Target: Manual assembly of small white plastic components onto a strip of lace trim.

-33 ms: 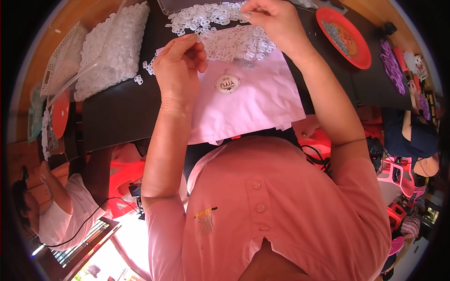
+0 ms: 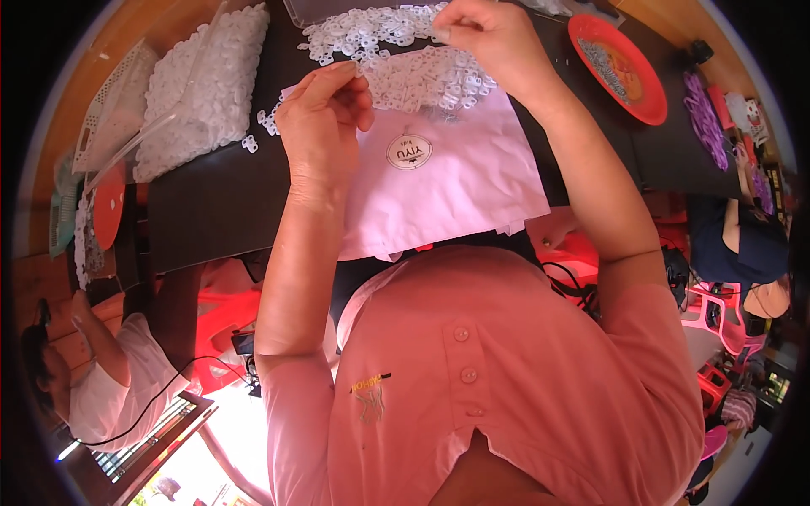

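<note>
My left hand (image 2: 325, 108) is closed at the left edge of a pale pink cloth bag (image 2: 456, 181), its thumb and index finger pinched beside small white plastic pieces. Further right and higher, my right hand (image 2: 499, 46) also pinches with its thumb and forefinger. Whatever sits between the fingertips of either hand is too small to make out. Flat white pieces with holes (image 2: 422, 78) cover the far part of the bag. Behind them lies another heap of similar white pieces (image 2: 371, 27) on the dark table (image 2: 219, 207).
A large clear bag packed with white pieces (image 2: 202, 93) stands at the left. On the right are a red oval dish (image 2: 648, 99) with small grey metal parts and a purple bundle (image 2: 704, 122). Another person (image 2: 126, 371) sits at the lower left.
My right hand and forearm have shifted very slightly. My left hand, the bag and the heaps look the same.
</note>
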Tool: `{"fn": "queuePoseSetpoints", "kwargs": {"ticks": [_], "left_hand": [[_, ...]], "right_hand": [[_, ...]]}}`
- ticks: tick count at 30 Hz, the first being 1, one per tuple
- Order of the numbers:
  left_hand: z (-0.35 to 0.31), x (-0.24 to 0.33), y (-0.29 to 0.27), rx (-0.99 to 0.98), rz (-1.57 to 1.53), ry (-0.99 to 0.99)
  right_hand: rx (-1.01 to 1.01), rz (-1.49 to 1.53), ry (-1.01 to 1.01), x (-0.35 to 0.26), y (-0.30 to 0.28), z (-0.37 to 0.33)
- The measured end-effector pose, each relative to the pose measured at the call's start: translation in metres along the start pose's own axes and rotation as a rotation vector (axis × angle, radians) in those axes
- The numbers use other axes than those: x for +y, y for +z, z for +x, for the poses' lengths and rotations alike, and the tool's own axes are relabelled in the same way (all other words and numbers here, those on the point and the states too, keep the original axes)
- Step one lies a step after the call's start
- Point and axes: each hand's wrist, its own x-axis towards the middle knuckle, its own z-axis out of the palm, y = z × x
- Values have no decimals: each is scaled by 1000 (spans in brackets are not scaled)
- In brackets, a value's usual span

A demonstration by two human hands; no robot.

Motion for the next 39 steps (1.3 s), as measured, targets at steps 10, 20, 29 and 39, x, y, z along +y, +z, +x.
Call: {"fn": "queuePoseSetpoints", "kwargs": {"ticks": [10, 20, 29, 39], "left_hand": [[5, -2, -5, -41, -72, -64], [5, -1, -5, -30, -46, -94], [0, 4, 1, 74, -165, 38], [-2, 23, 36, 2, -302, 69]], "right_hand": [[-274, -624, -157, 2, 35, 22], [-360, -623, -181, 5, 46, 27], [-363, 470, 191, -45, 22, 2], [-254, 567, 86, -83, 47, -22]]}}
